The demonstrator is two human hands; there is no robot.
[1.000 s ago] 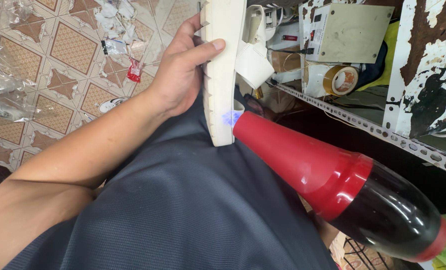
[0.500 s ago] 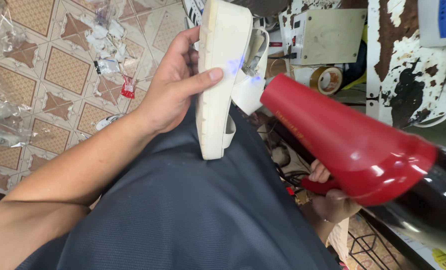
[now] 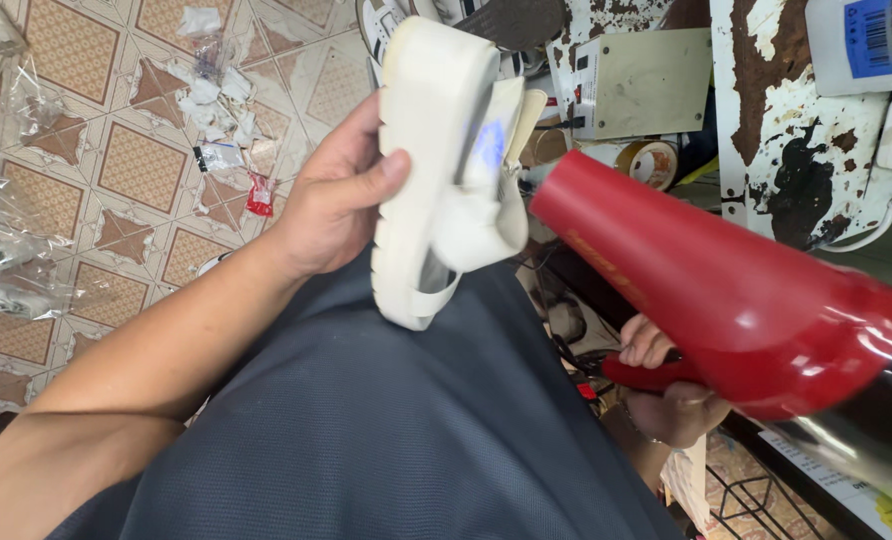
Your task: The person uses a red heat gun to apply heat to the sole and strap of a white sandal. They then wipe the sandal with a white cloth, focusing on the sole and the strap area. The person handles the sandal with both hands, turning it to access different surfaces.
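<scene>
Head view: left hand (image 3: 338, 205) grips cream platform sandal (image 3: 436, 165) by sole edge, thumb across side, fingers wrapped behind; sandal upright above lap in dark shorts (image 3: 386, 430). Right hand (image 3: 666, 385) curled tight round handle of red hair dryer (image 3: 726, 280), nozzle just beside sandal straps. Tape roll (image 3: 651, 160) on shelf behind. Plastic scraps on tiled floor (image 3: 96, 150).

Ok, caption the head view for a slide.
Left hand holds a white platform sandal; right hand aims a red hair dryer at its straps.
</scene>
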